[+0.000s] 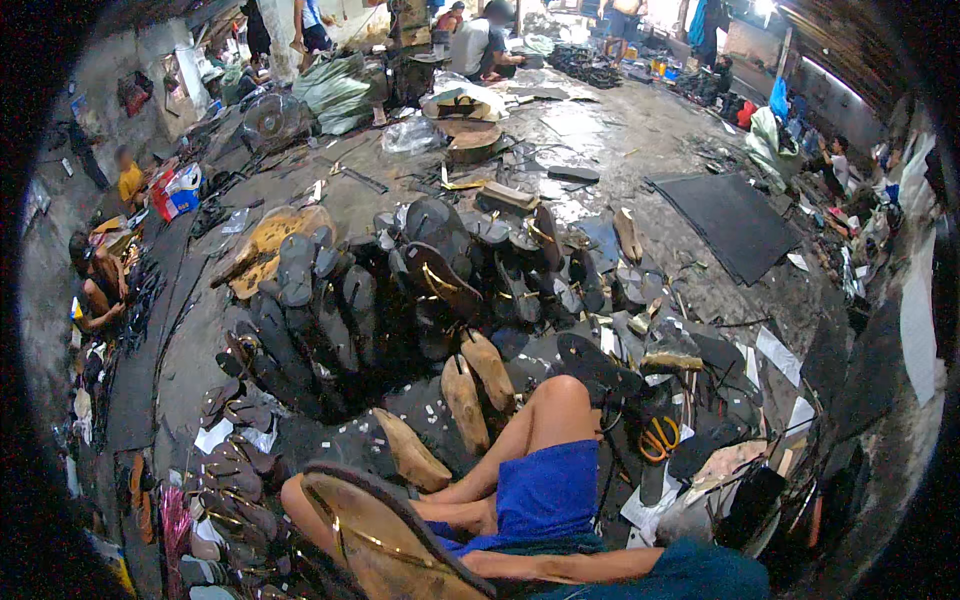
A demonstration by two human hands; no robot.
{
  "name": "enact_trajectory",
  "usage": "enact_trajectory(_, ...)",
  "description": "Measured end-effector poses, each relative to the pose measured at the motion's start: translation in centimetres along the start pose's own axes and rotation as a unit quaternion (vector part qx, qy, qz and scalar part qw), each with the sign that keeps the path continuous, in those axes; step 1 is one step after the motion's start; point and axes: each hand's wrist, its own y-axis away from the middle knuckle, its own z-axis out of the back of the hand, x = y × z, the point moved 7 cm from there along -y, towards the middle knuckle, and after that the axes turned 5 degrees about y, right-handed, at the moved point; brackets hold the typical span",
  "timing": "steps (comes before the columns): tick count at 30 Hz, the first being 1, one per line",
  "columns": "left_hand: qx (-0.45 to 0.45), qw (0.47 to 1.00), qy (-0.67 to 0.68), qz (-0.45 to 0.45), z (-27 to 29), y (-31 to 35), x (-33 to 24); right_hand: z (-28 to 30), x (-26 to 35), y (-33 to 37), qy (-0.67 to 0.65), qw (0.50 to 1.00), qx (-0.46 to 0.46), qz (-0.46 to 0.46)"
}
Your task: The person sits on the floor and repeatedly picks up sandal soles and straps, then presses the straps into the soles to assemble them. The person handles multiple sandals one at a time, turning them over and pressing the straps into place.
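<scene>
Close in front of me, a sandal (375, 535) with a tan footbed, dark rim and thin gold-trimmed strap is tilted up at the lower edge. My right forearm reaches in from the lower right, and its wrist (485, 562) meets the sandal's edge; the fingers are hidden behind the sandal. My left hand does not show. Beyond my bent legs lie wooden shoe lasts (463, 405), another last (410, 450) nearer the sandal. Many dark sandals (435, 280), some gold-trimmed, stand crowded ahead of them.
Orange-handled scissors (658, 440) lie right of my knee among scraps. More sandals (235, 500) are heaped at the left. A dark flat sheet (725, 225) rests on the floor to the right. Several people sit or stand farther back, one in yellow (130, 182) at the left.
</scene>
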Motion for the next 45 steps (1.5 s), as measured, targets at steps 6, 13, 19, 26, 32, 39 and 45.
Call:
enact_trajectory(6, -0.031, 0.998, 0.049, -0.033, 1.7, 0.7, -0.4, 1.5, 16.9, 3.7, -0.054, 0.967, -0.186, 0.165)
enact_trajectory(13, 0.019, 0.997, 0.017, -0.068, -0.3, 2.1, -3.2, -0.2, 21.6, 5.7, 0.323, 0.895, -0.122, 0.284)
enact_trajectory(19, 0.106, 0.809, -0.431, -0.387, -5.6, 3.9, -11.7, 2.6, 16.0, 5.9, -0.182, 0.968, -0.138, 0.101)
enact_trajectory(26, 0.334, 0.926, -0.152, 0.088, -6.0, 6.1, -4.3, 0.3, 12.5, 10.5, -0.455, 0.871, -0.175, 0.053)
enact_trajectory(32, 0.349, 0.919, 0.006, 0.184, -4.6, 10.6, -0.2, -0.5, 12.1, 12.2, -0.459, 0.861, -0.218, 0.022)
enact_trajectory(39, 0.356, 0.914, 0.065, 0.182, -4.9, 10.7, -2.7, -0.1, 16.0, 11.9, -0.402, 0.887, -0.222, 0.04)
enact_trajectory(45, 0.367, 0.831, 0.236, 0.344, -8.2, 7.9, -3.7, 2.8, 19.7, 9.0, -0.244, 0.934, -0.134, 0.223)
